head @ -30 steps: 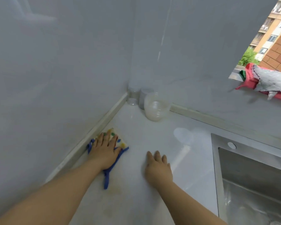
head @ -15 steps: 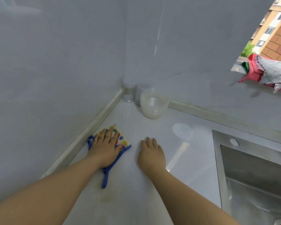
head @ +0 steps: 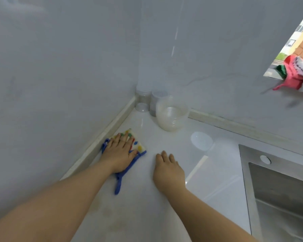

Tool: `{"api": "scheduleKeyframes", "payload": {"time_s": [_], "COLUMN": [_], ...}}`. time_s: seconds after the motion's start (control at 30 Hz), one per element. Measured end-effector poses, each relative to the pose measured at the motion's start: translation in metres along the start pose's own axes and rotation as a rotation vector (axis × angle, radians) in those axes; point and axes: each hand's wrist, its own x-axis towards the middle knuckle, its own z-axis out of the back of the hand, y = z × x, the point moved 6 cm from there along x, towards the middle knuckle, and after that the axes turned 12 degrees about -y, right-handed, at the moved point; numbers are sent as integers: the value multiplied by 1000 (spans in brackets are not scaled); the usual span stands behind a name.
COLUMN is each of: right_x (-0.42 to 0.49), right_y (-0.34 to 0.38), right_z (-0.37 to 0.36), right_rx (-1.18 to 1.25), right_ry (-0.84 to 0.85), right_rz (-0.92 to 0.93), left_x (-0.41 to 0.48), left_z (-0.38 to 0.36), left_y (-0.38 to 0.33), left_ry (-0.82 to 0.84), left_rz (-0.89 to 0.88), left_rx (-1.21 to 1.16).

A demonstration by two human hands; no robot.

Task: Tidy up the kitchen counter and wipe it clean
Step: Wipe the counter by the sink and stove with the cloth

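Wiping underway | left grip (head: 120, 154) flat, fingers straight, pressing cloth (head: 138, 147) by left wall | right grip (head: 168, 170) flat on counter (head: 166, 142), empty | tubs (head: 171, 117) grouped far corner | near stain (head: 108, 214) seemingly unwiped

no text, label, brand or number can be read anywhere.

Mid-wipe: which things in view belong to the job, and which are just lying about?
In the job: dotted cloth under the left hand; counter; right hand resting on it.
Lying about: stacked clear tubs, corner jars, sink, red cloth on the sill.
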Motion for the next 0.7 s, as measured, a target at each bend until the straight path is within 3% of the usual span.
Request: {"api": "scheduleKeyframes", "payload": {"time_s": [0.2,0.33,0.47,0.57,0.7], "right_x": [-2,-47,-81,-102,-133], "right_y": [-7,13,26,32,32], "right_z": [-2,-2,-2,4,6], "right_rx": [101,39,83,87,82], "right_ry": [111,-45,-80,-127,-149], "right_rz": [-40,-114,-191,-228,-329], "left_x": [-76,-119,-154,-175,-185], "left_z": [0,-2,-4,-8,-12], "left_y": [18,34,36,25,24], "left_ry": [37,-13,-110,-103,42], "left_rz": [-103,-96,-19,-78,-256], "left_rx": [-13,-28,-33,-32,-19]}}
